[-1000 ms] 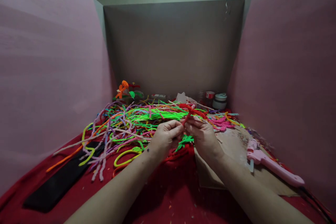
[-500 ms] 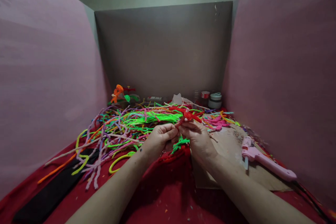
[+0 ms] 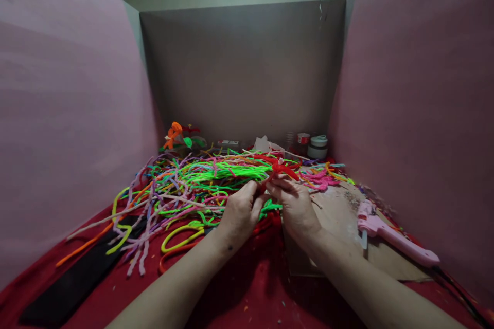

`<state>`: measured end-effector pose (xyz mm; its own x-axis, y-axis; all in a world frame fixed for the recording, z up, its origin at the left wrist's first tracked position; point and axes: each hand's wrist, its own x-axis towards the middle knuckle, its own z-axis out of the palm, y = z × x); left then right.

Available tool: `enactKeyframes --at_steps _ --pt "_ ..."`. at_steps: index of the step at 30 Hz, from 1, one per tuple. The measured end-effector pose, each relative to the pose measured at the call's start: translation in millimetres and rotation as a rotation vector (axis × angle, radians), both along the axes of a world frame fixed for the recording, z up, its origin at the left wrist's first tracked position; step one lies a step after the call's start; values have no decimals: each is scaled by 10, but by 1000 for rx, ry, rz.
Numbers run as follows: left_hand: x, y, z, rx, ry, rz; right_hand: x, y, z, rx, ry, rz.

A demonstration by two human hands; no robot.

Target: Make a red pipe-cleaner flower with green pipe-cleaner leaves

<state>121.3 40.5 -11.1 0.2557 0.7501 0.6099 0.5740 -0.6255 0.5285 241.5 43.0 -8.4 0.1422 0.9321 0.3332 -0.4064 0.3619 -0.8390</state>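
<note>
The left hand [image 3: 241, 209] and right hand [image 3: 296, 204], both closed, pinch the stem of a red fuzzy-wire piece [image 3: 280, 168] at centre, over the coloured heap [image 3: 227, 170], seemingly leaving its splayed top clear. Right: glue gun [image 3: 401, 242] on cardboard [image 3: 334, 216], presumably shielding the cloth [image 3: 250, 290].

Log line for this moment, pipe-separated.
left hand: holds red fuzzy piece | right hand: fingers on same piece | right: pink glue gun on brown sheet | beyond hands: green fuzzy sticks

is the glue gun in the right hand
No, the glue gun lies on the cardboard, apart from the right hand, which is on the red piece.
</note>
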Motion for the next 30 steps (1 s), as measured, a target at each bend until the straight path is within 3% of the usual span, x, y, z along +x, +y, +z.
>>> enactKeyframes --at_steps 3,12,18,22,30 --pt "-10 11 -20 105 60 21 -10 -19 16 -13 15 4" --pt "-37 37 -37 187 52 -53 -19 -30 -24 26 -16 44" --pt "-13 -8 32 -178 -188 -77 2 5 -41 59 -102 16" --pt "22 -49 139 -471 -424 -204 23 -1 -22 65 -153 1" --pt "-43 -17 189 -783 -739 -466 22 31 -29 75 -132 14"
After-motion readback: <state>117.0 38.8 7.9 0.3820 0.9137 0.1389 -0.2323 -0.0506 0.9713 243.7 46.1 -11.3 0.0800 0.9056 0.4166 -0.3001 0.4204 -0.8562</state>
